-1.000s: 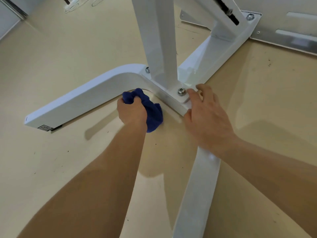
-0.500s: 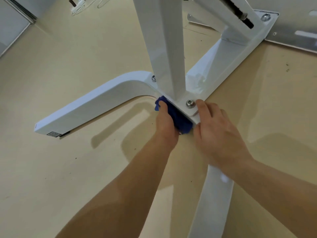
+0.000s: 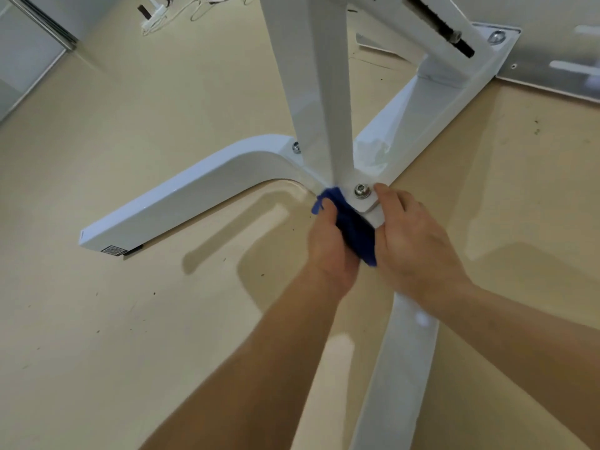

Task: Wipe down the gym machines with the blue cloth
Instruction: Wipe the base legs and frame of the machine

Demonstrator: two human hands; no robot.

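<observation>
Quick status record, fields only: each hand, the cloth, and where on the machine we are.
left hand: grips the blue cloth
blue cloth: bunched, pressed against the side of the machine base, just left of the bolt
right hand: rests on the base beside the bolt, holds nothing
spot: junction where the upright post meets the base
floor: beige, scattered dark specks

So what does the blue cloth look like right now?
The cloth is dark blue and looks like soft fabric. It is scrunched into a bundle, so its full shape cannot be seen. The left hand grips it and presses it against the side of the white frame, just under the bolt. A little flap pokes out at the top. The right hand rests on the frame close beside it.
</observation>
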